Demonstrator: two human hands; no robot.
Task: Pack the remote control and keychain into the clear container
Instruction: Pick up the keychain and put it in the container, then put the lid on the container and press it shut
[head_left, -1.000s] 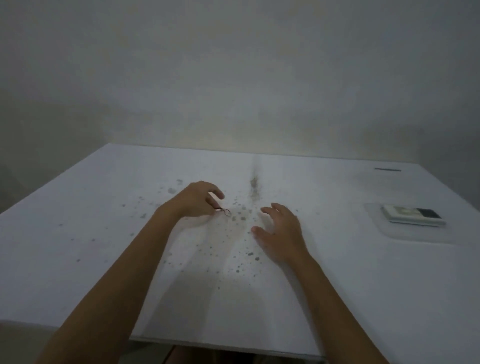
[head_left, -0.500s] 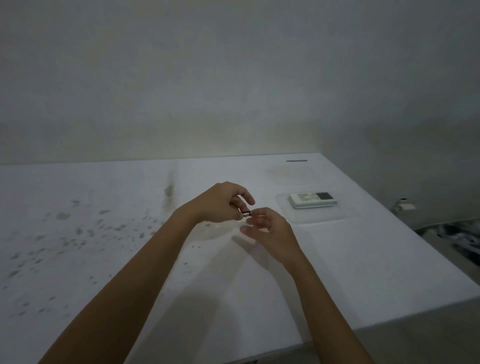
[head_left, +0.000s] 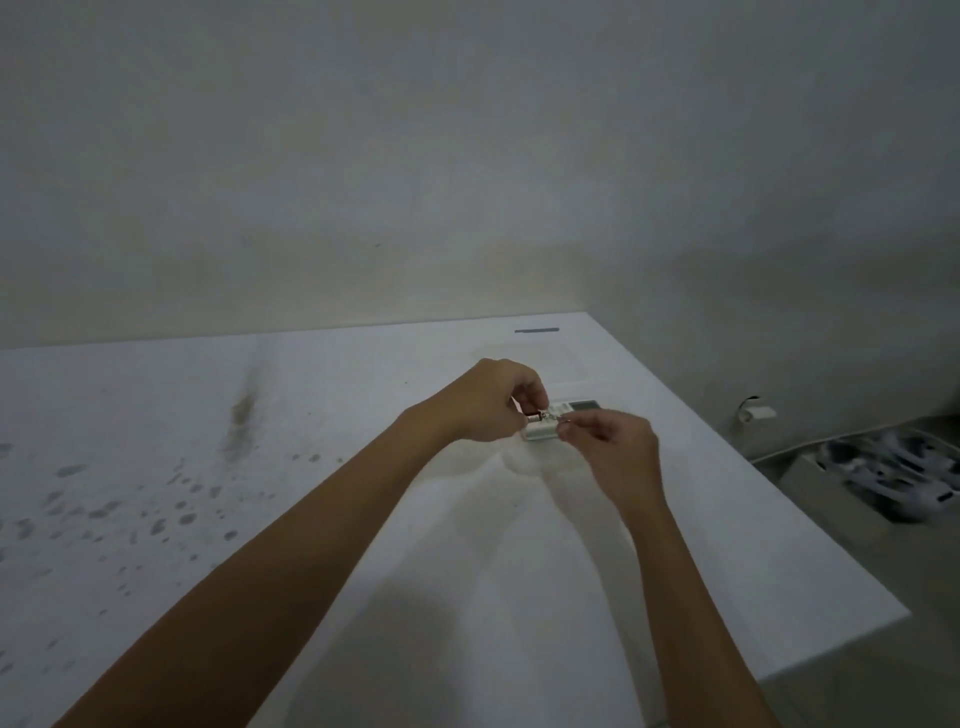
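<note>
Holding the keychain (head_left: 551, 415) between both hands above the counter (head_left: 467, 597): our left hand (head_left: 493, 408) pinches its dark end, our right hand (head_left: 610, 447) pinches the ring end, fingers of both closed on it. Its long axis runs left to right. The remote control (head_left: 571, 408) lies directly beyond and below, partly hidden by the hands; the clear container is too faint to make out. We judge the drop point is just far of the fingers, with the right hand nearer.
</note>
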